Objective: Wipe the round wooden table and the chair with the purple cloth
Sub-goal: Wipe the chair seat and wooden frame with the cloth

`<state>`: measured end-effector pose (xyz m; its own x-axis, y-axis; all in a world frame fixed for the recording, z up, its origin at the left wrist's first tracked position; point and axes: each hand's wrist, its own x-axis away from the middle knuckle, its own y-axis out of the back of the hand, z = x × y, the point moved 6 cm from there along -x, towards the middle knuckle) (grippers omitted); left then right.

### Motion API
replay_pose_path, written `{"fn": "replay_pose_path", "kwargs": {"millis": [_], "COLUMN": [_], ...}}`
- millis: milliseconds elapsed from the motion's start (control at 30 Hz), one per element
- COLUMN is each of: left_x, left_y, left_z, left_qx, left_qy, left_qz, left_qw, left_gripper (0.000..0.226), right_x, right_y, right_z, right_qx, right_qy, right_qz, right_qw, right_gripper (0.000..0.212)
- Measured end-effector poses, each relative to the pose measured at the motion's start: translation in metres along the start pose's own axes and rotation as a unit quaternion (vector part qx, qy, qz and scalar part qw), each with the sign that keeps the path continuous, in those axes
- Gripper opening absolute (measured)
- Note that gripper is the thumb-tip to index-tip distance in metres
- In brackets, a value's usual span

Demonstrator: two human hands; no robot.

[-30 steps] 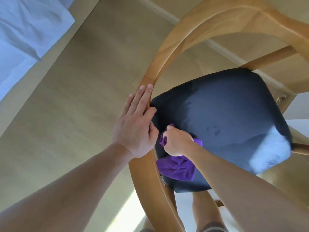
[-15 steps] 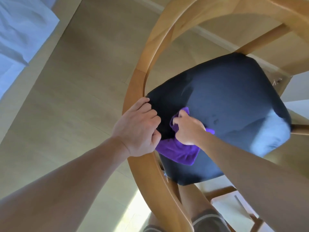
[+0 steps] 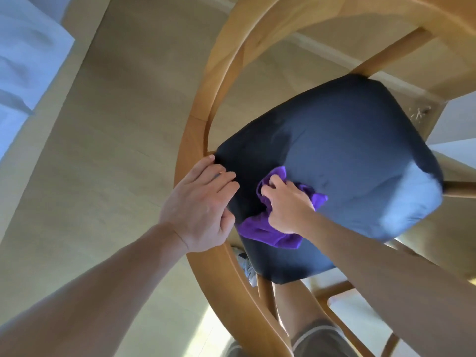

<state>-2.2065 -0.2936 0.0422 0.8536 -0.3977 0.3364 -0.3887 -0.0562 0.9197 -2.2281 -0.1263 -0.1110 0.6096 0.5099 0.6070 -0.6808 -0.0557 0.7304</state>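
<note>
I look down on the chair [image 3: 203, 104] from above. My right hand [image 3: 287, 206] sits on the dark blue seat cushion [image 3: 347, 155]. Its fingers are curled tight around the purple cloth [image 3: 262, 231], which is bunched up under my palm. Part of the cloth sticks out past my fingers and part hangs out by my wrist. The cloth lies on the near left part of the cushion.

My left hand [image 3: 199, 206] rests on the curved wooden back rail of the chair, just beside the cushion. Its fingers bend over the rail, so it grips the wood. The two hands are close but do not touch.

Below the chair is a pale wood floor [image 3: 108, 150]. A white bed sheet [image 3: 23, 63] shows at the far left.
</note>
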Motion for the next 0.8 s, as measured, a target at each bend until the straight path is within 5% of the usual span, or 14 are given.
{"fn": "replay_pose_path", "kwargs": {"millis": [133, 200, 267, 333, 533, 667, 733, 800], "left_x": [0.001, 0.000, 0.000, 0.000, -0.002, -0.005, -0.010, -0.017], "left_y": [0.003, 0.003, 0.002, 0.002, 0.002, -0.001, -0.002, -0.005], "left_z": [0.000, 0.001, 0.002, 0.001, -0.003, -0.003, -0.005, -0.007], "left_qx": [-0.013, -0.018, -0.019, -0.022, -0.021, -0.051, -0.082, -0.110], "left_qy": [0.002, 0.001, -0.001, -0.002, -0.011, -0.022, -0.036, -0.058], "left_qz": [0.007, 0.005, 0.001, -0.012, -0.022, 0.005, 0.031, 0.073], "left_qw": [1.000, 1.000, 1.000, 1.000, 0.999, 0.998, 0.995, 0.990], "left_gripper": [0.045, 0.044, 0.043, 0.043, 0.049, 0.053, 0.056, 0.057], "right_x": [0.014, -0.005, -0.019, -0.031, 0.012, 0.055, 0.052, 0.038], "right_y": [0.007, 0.040, 0.069, 0.073, -0.008, -0.028, -0.019, 0.002], "right_z": [-0.031, -0.056, -0.070, -0.063, -0.012, -0.020, -0.034, -0.055], "right_qx": [0.017, -0.112, -0.250, -0.302, -0.086, -0.034, -0.084, -0.212], "right_qy": [0.041, -0.056, -0.137, -0.162, -0.053, 0.010, -0.031, -0.134], "right_qz": [0.117, -0.004, -0.135, -0.150, 0.010, 0.102, 0.088, -0.035], "right_qw": [0.992, 0.992, 0.949, 0.927, 0.995, 0.994, 0.992, 0.967], "right_gripper": [0.021, 0.029, 0.049, 0.061, 0.049, 0.019, 0.010, 0.024]}}
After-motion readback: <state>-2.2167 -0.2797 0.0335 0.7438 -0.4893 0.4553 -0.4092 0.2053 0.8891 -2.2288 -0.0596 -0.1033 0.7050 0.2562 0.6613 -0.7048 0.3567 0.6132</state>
